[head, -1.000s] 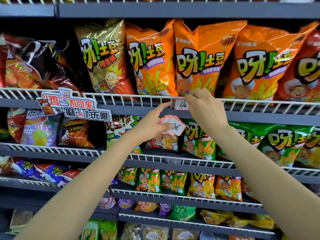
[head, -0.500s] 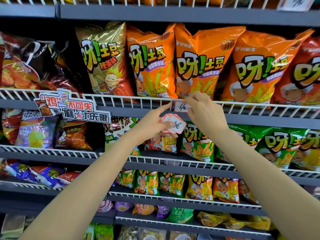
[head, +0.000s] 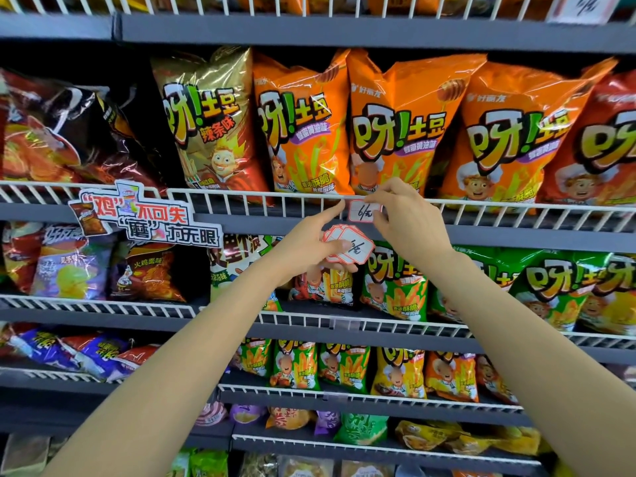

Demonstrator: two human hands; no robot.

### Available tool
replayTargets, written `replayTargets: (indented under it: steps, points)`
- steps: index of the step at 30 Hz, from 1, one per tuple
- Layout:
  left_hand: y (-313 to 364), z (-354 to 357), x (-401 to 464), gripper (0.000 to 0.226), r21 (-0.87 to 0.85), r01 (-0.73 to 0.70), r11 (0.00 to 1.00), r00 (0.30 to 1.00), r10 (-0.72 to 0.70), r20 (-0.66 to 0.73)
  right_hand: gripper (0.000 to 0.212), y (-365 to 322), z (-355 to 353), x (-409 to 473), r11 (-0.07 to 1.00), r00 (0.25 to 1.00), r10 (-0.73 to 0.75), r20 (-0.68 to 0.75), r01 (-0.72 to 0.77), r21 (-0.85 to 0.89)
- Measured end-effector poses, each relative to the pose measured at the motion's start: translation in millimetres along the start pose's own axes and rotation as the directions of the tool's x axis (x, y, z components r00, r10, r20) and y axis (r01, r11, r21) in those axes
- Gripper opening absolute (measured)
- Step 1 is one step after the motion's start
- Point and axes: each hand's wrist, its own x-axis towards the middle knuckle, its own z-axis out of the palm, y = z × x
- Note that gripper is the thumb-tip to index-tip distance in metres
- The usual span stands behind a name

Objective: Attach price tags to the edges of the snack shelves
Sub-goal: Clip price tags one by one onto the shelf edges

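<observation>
Head view: right hand [head: 407,223] keeps pinching 1 price tag [head: 364,211] against wire shelf edge [head: 261,197], unmoved over 1 second; seating unfinished. Left hand [head: 309,244] grips spare tags [head: 347,247], forefinger extended to edge.

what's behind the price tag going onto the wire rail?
The price tag sits against the white wire rail, pinched by the right hand. Behind it stand orange snack bags. The tag and fingers cover the rail wires there, so any clip is hidden.
</observation>
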Motion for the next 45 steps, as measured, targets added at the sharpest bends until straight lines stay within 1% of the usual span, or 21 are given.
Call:
replayTargets:
  steps: [2,4,6,8,10,12,14,15,17,19,21,24,27,29,31,33,36,39,40,43,45]
  points:
    - [0.2,1.2,-0.2,0.067,0.02,-0.014,1.0,0.999,0.015,-0.032,0.027,0.9,-0.6,0.7,1.0,1.0,0.009,0.016,-0.01,0.017]
    - [0.4,3.0,0.5,0.054,0.027,-0.034,0.999,0.992,0.037,-0.124,0.027,1.6,-1.5,-0.4,0.996,0.999,0.029,0.037,-0.032,0.082]
    - [1.9,6.2,1.3,0.036,-0.025,-0.059,0.998,0.977,0.052,-0.209,0.025,1.1,-4.9,-3.2,0.968,0.995,0.086,0.045,-0.094,0.233]
    - [4.9,11.4,0.8,0.022,-0.071,-0.089,0.994,0.964,0.068,-0.256,0.021,1.2,-11.6,-7.7,0.899,0.984,0.156,0.079,-0.175,0.402]
    - [9.9,18.9,-1.1,0.02,-0.132,-0.115,0.985,0.96,0.076,-0.268,0.015,3.8,-19.9,-13.9,0.827,0.97,0.188,0.152,-0.239,0.509]
    - [16.0,29.0,-1.9,0.027,-0.186,-0.134,0.973,0.962,0.083,-0.26,0.007,10.9,-28.6,-21.3,0.782,0.959,0.196,0.207,-0.28,0.557]
    - [24.0,42.9,-1.9,0.033,-0.19,-0.145,0.971,0.966,0.097,-0.24,0.009,22.2,-36.9,-28.9,0.755,0.953,0.214,0.215,-0.302,0.583]
    - [27.2,51.1,0.1,0.033,-0.196,-0.147,0.969,0.968,0.101,-0.229,0.01,29.7,-41.0,-32.8,0.742,0.95,0.231,0.211,-0.312,0.593]
    - [37.5,70.6,4.0,0.023,-0.239,-0.153,0.959,0.973,0.105,-0.205,0.008,46.8,-51.3,-42.6,0.714,0.942,0.269,0.202,-0.336,0.614]
    - [51.2,94.7,9.4,0.017,-0.236,-0.157,0.959,0.974,0.112,-0.195,0.006,69.0,-63.0,-54.5,0.694,0.935,0.302,0.188,-0.35,0.629]
    - [65.5,124.5,16.4,0.025,-0.195,-0.151,0.969,0.971,0.109,-0.211,0.006,96.2,-76.3,-67.6,0.691,0.929,0.324,0.178,-0.361,0.627]
    - [90.0,176.5,27.4,0.037,-0.19,-0.129,0.973,0.969,0.082,-0.235,0.005,144.6,-99.0,-89.0,0.696,0.922,0.352,0.163,-0.374,0.613]
    - [113.4,232.6,38.3,0.041,-0.239,-0.119,0.964,0.96,0.05,-0.276,0.013,195.7,-122.8,-110.8,0.721,0.93,0.335,0.149,-0.355,0.595]
    - [127.9,268.0,41.8,0.035,-0.32,-0.114,0.941,0.954,0.013,-0.3,0.017,227.2,-139.7,-124.5,0.732,0.934,0.324,0.149,-0.347,0.586]
    - [143.8,299.5,41.1,0.021,-0.364,-0.134,0.922,0.951,0.017,-0.309,0.016,254.1,-155.5,-137.7,0.735,0.935,0.32,0.152,-0.346,0.583]
    - [157.1,325.4,41.3,0.016,-0.324,-0.161,0.932,0.939,0.043,-0.34,0.011,275.8,-169.4,-149.4,0.732,0.935,0.316,0.159,-0.347,0.586]
    - [180.2,356.0,42.8,0.016,-0.257,-0.187,0.948,0.927,0.084,-0.364,0.008,301.9,-190.1,-161.5,0.739,0.936,0.322,0.141,-0.341,0.581]
    - [198.3,386.9,52.1,0.03,-0.077,-0.213,0.974,0.911,0.169,-0.377,0.009,324.9,-211.5,-175.7,0.746,0.928,0.36,0.098,-0.349,0.568]
    - [204.6,398.2,53.7,0.031,-0.022,-0.232,0.973,0.907,0.208,-0.366,0.01,333.1,-217.7,-182.0,0.746,0.923,0.375,0.089,-0.357,0.563]
    - [223.8,431.5,58.8,0.014,0.115,-0.275,0.955,0.883,0.298,-0.363,0.012,360.3,-237.3,-200.1,0.752,0.915,0.394,0.09,-0.377,0.54]
    - [240.1,454.9,61.8,0.017,0.161,-0.307,0.938,0.866,0.345,-0.361,0.012,381.4,-252.3,-210.6,0.752,0.907,0.411,0.091,-0.394,0.528]
